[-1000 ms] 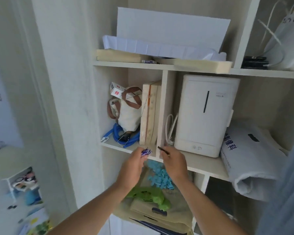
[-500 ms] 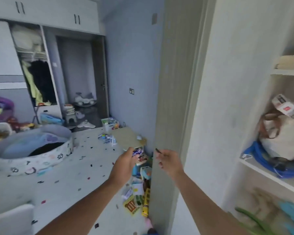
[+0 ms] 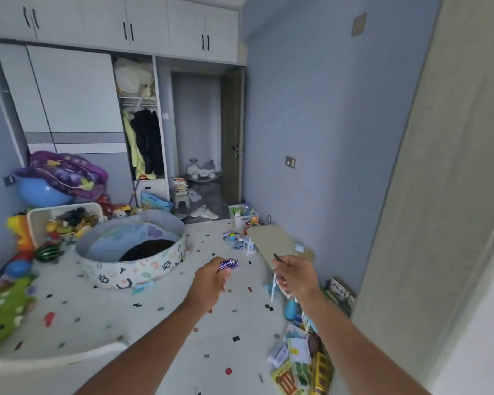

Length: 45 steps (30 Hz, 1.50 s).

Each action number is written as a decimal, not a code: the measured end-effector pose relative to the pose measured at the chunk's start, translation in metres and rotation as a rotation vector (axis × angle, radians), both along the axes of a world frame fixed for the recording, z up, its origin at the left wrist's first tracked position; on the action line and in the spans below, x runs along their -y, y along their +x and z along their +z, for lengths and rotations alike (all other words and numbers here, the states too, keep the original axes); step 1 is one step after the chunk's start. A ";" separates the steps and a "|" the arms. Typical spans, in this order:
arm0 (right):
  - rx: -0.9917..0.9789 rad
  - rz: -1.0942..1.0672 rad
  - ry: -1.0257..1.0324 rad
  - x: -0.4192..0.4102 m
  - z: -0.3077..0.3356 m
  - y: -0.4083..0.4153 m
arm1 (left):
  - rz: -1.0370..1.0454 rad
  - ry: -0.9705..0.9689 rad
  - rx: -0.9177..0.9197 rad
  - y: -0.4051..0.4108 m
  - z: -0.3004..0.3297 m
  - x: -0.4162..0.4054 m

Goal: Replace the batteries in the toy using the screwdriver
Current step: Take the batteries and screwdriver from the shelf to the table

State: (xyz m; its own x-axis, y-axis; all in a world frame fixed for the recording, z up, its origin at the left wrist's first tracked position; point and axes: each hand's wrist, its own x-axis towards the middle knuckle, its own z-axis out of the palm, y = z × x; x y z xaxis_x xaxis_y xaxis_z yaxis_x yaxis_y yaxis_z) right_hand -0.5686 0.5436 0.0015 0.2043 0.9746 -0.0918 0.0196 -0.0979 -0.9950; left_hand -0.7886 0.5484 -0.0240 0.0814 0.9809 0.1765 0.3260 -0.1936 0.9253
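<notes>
My left hand (image 3: 210, 277) is held out in front of me, closed around a pair of purple batteries (image 3: 228, 264) whose ends stick out above the fingers. To its right my right hand (image 3: 295, 276) grips a thin dark tool, likely the screwdriver (image 3: 277, 257), with only its dark tip showing above the thumb. Both hands hover at chest height over the speckled floor, a hand's width apart. I cannot tell which of the scattered toys is the one for the batteries.
A round fabric play pit (image 3: 131, 252) sits on the floor ahead left. A white bin of toys (image 3: 66, 220) and green plush (image 3: 3, 312) lie left. Small beige table (image 3: 271, 240) and books (image 3: 303, 363) crowd the right wall. A tall cabinet side (image 3: 428, 223) stands close right.
My view has swung left from the shelf unit to the room. Both hands kept their grips on the batteries and the tool and travelled with me.
</notes>
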 end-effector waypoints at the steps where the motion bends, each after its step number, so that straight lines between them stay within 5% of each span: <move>1: 0.002 -0.001 -0.001 -0.014 0.001 -0.005 | 0.005 0.011 0.027 -0.005 -0.003 -0.015; 14: 0.054 -0.025 0.010 -0.278 -0.035 -0.047 | 0.085 -0.070 0.051 -0.037 -0.036 -0.286; 29: 0.123 -0.214 -0.110 -0.597 -0.091 -0.094 | -0.125 -0.158 -0.040 -0.057 -0.104 -0.651; 45: -0.001 -0.527 -0.236 -0.889 -0.200 0.013 | -0.388 -0.245 -0.135 0.064 -0.191 -1.000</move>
State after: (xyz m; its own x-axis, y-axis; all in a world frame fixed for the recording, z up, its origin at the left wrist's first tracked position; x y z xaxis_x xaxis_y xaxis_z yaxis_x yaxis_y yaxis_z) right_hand -0.5556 1.4328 -0.1981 0.6566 0.6943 -0.2946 -0.0926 -0.3134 -0.9451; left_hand -0.7246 1.5488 -0.2150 0.4563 0.8849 -0.0933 0.3935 -0.1067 0.9131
